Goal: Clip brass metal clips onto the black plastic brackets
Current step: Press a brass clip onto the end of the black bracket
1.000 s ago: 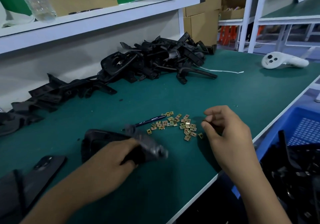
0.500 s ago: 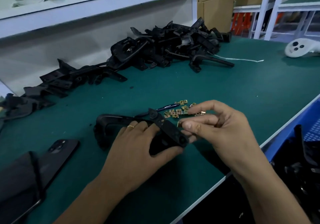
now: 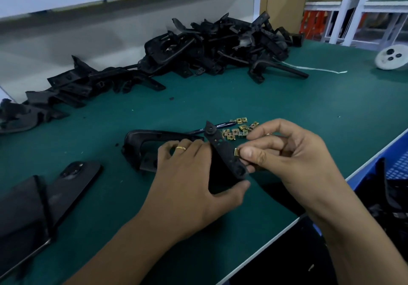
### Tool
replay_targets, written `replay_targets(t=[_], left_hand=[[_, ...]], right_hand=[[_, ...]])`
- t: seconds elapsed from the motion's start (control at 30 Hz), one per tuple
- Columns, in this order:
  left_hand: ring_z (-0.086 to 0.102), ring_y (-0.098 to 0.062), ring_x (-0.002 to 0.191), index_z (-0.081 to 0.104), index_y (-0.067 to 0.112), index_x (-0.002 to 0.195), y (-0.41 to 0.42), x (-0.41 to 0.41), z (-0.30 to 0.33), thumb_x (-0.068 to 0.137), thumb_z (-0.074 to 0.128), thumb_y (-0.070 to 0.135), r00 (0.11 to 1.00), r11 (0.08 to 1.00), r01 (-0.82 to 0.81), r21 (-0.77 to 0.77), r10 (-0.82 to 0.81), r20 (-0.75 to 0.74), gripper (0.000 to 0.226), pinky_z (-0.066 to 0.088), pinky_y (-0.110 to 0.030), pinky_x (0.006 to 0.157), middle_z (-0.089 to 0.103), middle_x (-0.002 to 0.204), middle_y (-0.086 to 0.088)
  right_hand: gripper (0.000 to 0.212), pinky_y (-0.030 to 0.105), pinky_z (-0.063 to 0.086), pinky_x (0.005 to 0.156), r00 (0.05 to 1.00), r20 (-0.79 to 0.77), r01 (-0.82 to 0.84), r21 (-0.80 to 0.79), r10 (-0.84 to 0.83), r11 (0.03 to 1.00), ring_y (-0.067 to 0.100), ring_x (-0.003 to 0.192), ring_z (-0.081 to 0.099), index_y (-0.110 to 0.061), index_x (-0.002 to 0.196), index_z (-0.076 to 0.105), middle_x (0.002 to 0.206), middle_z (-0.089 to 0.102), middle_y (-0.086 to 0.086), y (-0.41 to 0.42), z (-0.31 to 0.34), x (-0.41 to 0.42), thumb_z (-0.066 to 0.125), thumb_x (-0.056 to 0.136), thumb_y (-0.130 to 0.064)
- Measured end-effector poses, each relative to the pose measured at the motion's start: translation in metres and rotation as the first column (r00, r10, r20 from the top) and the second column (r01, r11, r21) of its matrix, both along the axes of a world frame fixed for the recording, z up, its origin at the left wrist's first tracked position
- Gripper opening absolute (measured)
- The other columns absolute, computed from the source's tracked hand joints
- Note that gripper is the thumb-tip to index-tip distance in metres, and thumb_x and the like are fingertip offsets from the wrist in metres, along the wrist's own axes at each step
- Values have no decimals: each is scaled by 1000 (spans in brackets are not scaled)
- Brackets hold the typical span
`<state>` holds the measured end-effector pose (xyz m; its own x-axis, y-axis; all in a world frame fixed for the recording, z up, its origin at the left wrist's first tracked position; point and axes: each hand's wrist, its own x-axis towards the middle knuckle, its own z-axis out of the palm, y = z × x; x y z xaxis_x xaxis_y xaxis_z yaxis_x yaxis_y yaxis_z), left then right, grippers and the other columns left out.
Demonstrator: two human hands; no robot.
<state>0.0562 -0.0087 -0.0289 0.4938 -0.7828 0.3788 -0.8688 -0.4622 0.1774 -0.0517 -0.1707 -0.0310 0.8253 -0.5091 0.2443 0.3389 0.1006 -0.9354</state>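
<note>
On the green desk (image 3: pixel 287 112), near the front edge: left hand (image 3: pixel 189 174) curled round a black plastic bracket (image 3: pixel 223 152), thumb under its lower end, fingers over the top, a gold ring (image 3: pixel 181 148) on one finger. Bracket partly lifted, its flat arm with holes tilted up toward the right hand (image 3: pixel 293 159), its curved frame part lying on the desk to the left. Right hand closed on a brass clip (image 3: pixel 236 152), pinched between thumb and fingers and touching the right edge of the bracket arm (whether already pushed on or only set against the edge, cannot tell). Just behind both hands, a small loose group of brass clips (image 3: pixel 238 129) on the desk, and a dark blue pen (image 3: pixel 217 126) beside them, partly hidden by the bracket arm. Farther back, along the white wall, a long pile of black brackets (image 3: pixel 212 48), well apart from the hands. At the far right, a white controller (image 3: pixel 389 60). At the near left, a black phone (image 3: pixel 72 187), face down, and beside it a flat black part (image 3: pixel 19 214). At the right, below the desk edge, a blue crate (image 3: pixel 395 163) with dark pieces inside. Behind, cardboard boxes (image 3: pixel 280 4) and white shelf frames.
</note>
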Motion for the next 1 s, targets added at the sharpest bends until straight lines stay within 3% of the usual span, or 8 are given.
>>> replay_targets(t=[0.13,0.27,0.43,0.6,0.77,1.0], left_hand=[[54,-19,98,56,24,96,0,1,2,74,53,72,994,996,35,79,-43,101,54,32,-52,113,54,91,10],[54,-21,104,52,18,98,1,0,2,69,56,64,982,984,112,136,-131,140,54,24,-58,119,51,95,6],[48,-22,131,53,8,132,2,2,3,70,52,57,979,981,97,167,-124,164,79,10,-59,125,56,120,1],[40,-25,144,43,6,145,1,3,0,73,50,55,979,978,104,184,-133,155,88,9,-61,125,53,131,-2],[34,-29,148,39,15,139,3,6,-2,73,51,53,979,976,120,182,-147,139,77,10,-64,124,51,132,-3],[26,-25,154,44,2,135,4,6,1,73,50,44,978,979,154,131,-170,120,76,6,-62,126,50,134,-7]], right_hand=[[23,22,56,78,998,28,-53,-114,56,992,19,83,70,-7,103,71,93,75,10,0,0,-5,78,81,-10],[19,21,56,75,1000,29,-9,-63,11,998,18,77,70,-7,99,73,87,74,11,0,0,-4,78,81,-11],[21,26,58,70,1000,2,-9,69,8,998,24,76,74,-11,96,75,84,75,18,-1,3,-5,82,76,-13],[24,27,59,66,1000,-14,-1,116,3,993,26,74,76,-10,92,74,81,75,20,6,4,-2,86,71,-14],[27,27,59,63,1000,-24,20,83,-18,996,26,69,75,-3,91,68,75,74,19,11,2,1,85,70,-11],[25,28,58,64,1000,-19,-5,72,7,997,25,67,73,-1,92,68,73,72,17,8,2,0,83,73,-8]])
